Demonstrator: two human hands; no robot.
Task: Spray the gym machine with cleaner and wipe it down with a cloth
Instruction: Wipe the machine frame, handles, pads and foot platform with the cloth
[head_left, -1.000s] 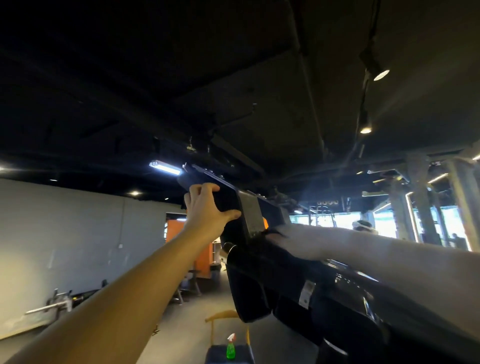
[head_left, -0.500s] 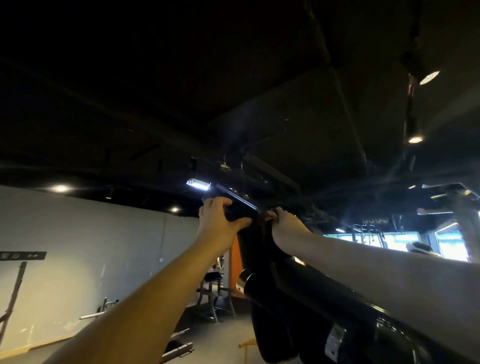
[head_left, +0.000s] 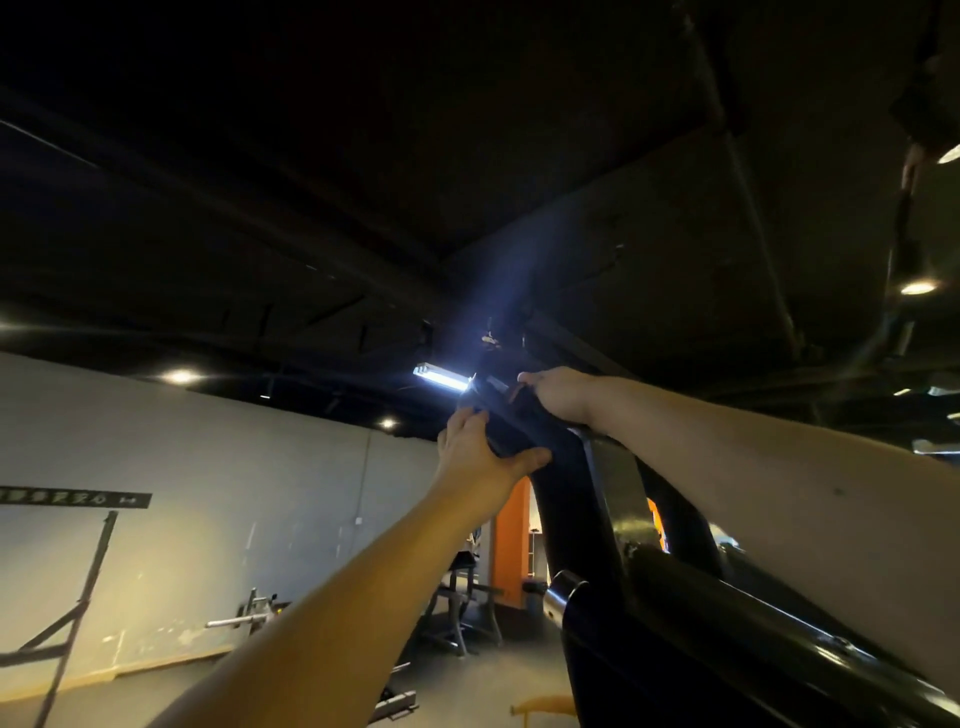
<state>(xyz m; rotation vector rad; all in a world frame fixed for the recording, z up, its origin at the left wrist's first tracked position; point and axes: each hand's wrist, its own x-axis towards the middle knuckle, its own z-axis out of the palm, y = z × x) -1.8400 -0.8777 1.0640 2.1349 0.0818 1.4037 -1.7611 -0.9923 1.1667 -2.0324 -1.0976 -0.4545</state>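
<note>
The black gym machine (head_left: 582, 499) rises from the lower right to a narrow top end near a ceiling lamp. My left hand (head_left: 478, 452) grips that top end from the left, thumb underneath and fingers over it. Just above and to the right, my right hand (head_left: 558, 395) lies on the top edge with its fingers curled. A small reddish-brown bit of cloth (head_left: 513, 391) shows at its fingertips; the rest of the cloth is hidden in the dark. The spray bottle is out of view.
A thick glossy black tube (head_left: 727, 623) of the machine crosses the lower right. Behind stand a grey wall (head_left: 182, 519), an orange pillar (head_left: 511, 545), a bench (head_left: 462, 597) and a barbell rack (head_left: 254, 616). A yellow stool edge (head_left: 545, 704) shows at the bottom.
My view has tilted upward and both hands have climbed to the machine's top end. My right hand moved up from the lower tube. The green spray bottle dropped out of view.
</note>
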